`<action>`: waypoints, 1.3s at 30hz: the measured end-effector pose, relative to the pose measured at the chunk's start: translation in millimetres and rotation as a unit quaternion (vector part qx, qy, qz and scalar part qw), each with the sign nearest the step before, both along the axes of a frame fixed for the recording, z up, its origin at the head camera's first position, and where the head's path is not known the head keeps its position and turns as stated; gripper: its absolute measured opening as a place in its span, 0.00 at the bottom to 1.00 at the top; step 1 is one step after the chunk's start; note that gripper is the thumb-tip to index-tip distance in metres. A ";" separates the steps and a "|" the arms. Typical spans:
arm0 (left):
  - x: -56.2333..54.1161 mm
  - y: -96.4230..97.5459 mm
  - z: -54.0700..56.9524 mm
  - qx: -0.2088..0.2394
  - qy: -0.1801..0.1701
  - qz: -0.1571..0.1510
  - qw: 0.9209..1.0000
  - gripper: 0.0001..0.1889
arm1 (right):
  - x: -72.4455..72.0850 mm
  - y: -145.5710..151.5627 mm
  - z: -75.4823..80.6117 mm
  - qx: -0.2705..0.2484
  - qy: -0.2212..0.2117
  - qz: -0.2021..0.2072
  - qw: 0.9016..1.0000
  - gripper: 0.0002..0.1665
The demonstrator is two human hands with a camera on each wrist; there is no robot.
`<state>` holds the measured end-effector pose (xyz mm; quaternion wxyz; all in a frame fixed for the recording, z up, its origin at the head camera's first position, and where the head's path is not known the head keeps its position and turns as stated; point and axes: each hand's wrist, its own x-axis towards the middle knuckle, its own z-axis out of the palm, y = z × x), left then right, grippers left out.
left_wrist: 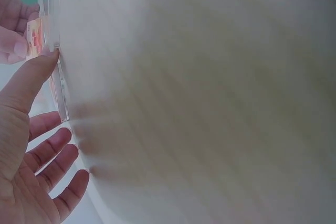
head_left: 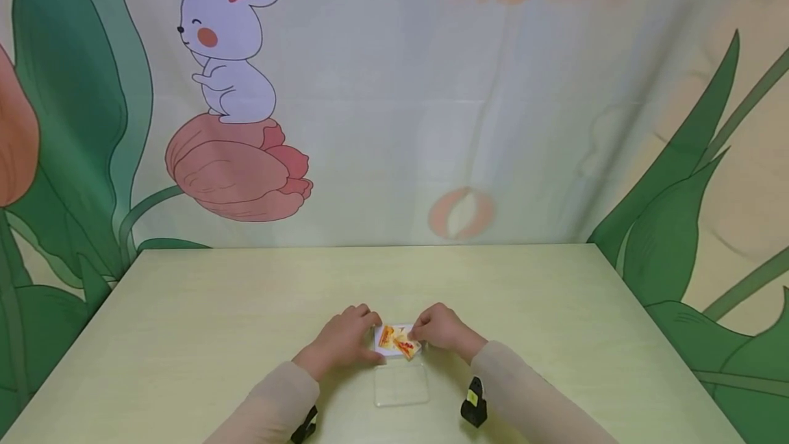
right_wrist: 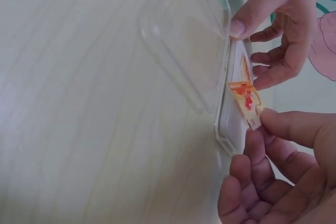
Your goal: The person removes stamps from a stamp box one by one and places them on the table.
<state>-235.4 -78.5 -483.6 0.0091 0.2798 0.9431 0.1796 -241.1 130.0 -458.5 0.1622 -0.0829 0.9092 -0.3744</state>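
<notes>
A shallow clear plastic case with a white inside lies flat on the table, its transparent lid folded out toward me. My left hand holds the case's left end, thumb at the near edge and index finger at the far edge; the other fingers are spread on the table. With thumb and fingertips, my right hand pinches a small printed card piece in yellow and red. That piece is tilted over the case. Another orange-yellow printed piece lies in the case, to the left.
The pale wood-grain table stretches out around the case. Behind it hangs a printed cloth backdrop with a rabbit, flowers and leaves. Black wrist devices sit under both sleeves, the right one plainest.
</notes>
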 end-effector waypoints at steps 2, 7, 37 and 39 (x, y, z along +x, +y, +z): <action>0.0 0.5 -0.1 0.001 0.001 0.000 1.000 0.29 | 0.3 0.6 0.8 -0.002 -0.005 -0.001 1.000 0.08; 0.2 1.9 -2.1 0.005 0.003 -0.005 1.000 0.29 | 2.3 1.9 1.6 0.000 -0.008 -0.005 1.000 0.08; 2.2 -1.3 1.8 0.029 -0.011 -0.004 1.000 0.29 | 1.9 13.6 7.8 -0.038 -0.023 -0.051 0.998 0.08; 1.9 -0.9 2.3 0.027 -0.012 -0.004 1.000 0.29 | 1.7 15.4 7.6 -0.040 -0.023 -0.055 0.997 0.08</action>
